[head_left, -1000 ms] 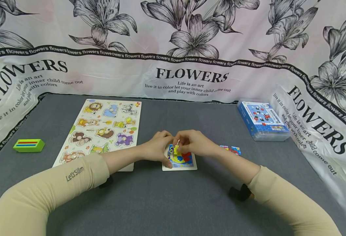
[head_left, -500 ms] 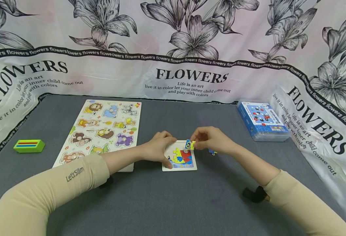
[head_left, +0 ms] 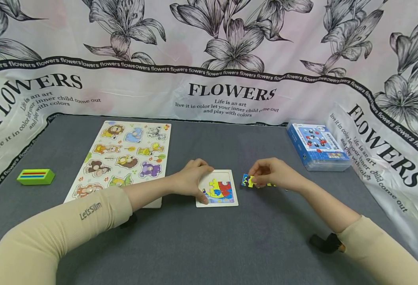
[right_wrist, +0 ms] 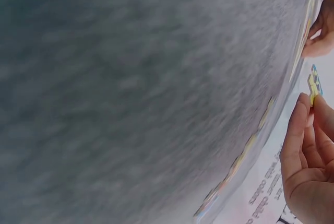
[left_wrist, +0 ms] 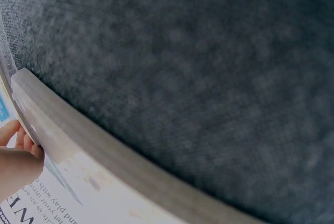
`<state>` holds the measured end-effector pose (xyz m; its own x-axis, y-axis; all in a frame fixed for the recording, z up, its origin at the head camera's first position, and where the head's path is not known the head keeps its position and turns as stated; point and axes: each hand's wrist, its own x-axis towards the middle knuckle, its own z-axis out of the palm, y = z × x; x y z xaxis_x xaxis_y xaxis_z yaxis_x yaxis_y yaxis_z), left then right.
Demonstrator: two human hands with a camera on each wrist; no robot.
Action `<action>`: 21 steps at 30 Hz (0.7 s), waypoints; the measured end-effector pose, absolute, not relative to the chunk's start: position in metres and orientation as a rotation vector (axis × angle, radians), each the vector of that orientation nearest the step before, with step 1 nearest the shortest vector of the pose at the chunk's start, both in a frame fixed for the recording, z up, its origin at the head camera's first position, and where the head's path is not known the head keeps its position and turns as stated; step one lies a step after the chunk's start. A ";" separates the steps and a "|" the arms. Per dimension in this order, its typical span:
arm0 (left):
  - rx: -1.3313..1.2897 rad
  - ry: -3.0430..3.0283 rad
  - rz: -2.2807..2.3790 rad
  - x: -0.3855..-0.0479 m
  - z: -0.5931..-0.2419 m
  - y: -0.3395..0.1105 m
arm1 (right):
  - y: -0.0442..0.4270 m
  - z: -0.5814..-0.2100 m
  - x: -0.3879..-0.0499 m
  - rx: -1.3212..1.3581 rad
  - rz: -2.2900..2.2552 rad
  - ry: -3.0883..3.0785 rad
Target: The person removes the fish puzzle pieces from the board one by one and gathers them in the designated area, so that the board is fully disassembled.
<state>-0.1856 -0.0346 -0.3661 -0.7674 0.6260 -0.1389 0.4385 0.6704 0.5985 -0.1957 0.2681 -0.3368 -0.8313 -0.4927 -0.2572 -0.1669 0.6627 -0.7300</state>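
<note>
A small white-framed jigsaw puzzle board (head_left: 222, 175) lies mid-table, with red, yellow and blue pieces filling its lower part. My left hand (head_left: 191, 180) holds the board at its left side, thumb near the lower corner and fingers at the top edge. To the right of the board, my right hand (head_left: 275, 173) pinches a blue and yellow puzzle piece (head_left: 247, 181) between thumb and fingertips. The right wrist view also shows this piece (right_wrist: 315, 83) at the fingertips. Another yellow and blue piece (head_left: 271, 185) lies partly hidden beneath the right hand.
A large board with cartoon animals (head_left: 148, 138) lies left of the left hand, partly under that forearm. Farther left sits a green block with coloured stripes (head_left: 36, 177). At the back right stands a blue and clear box (head_left: 317, 145), before a flower-printed cloth (head_left: 230, 95).
My right hand has moved right, away from the puzzle board, carrying the blue and yellow piece. The board's upper area is now uncovered. My left hand has stayed in place.
</note>
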 end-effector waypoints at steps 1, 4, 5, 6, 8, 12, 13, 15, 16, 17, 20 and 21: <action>0.842 2.554 0.789 -0.185 -0.366 -0.035 | 0.271 -0.337 -0.196 -0.511 -1.005 2.442; 0.840 2.555 0.788 -0.186 -0.366 -0.034 | 0.280 -0.338 -0.195 -0.501 -1.001 2.437; 0.840 2.556 0.785 -0.186 -0.366 -0.034 | 0.282 -0.337 -0.194 -0.496 -1.004 2.430; 0.840 2.557 0.784 -0.186 -0.366 -0.034 | 0.285 -0.337 -0.194 -0.495 -1.003 2.426; 0.841 2.558 0.780 -0.186 -0.366 -0.034 | 0.289 -0.338 -0.194 -0.493 -0.999 2.414; 0.840 2.558 0.779 -0.186 -0.366 -0.035 | 0.295 -0.340 -0.193 -0.493 -0.986 2.373; 0.839 2.557 0.780 -0.186 -0.366 -0.035 | 0.295 -0.341 -0.193 -0.495 -0.983 2.362; 0.837 2.555 0.783 -0.186 -0.367 -0.035 | 0.296 -0.344 -0.193 -0.497 -0.977 2.340; 0.837 2.555 0.782 -0.186 -0.367 -0.035 | 0.296 -0.344 -0.193 -0.499 -0.972 2.335; 0.836 2.554 0.782 -0.186 -0.367 -0.035 | 0.296 -0.345 -0.192 -0.501 -0.967 2.332; 0.835 2.554 0.781 -0.186 -0.368 -0.035 | 0.295 -0.346 -0.191 -0.494 -0.957 2.332; 0.834 2.554 0.780 -0.187 -0.368 -0.034 | 0.294 -0.345 -0.190 -0.489 -0.955 2.335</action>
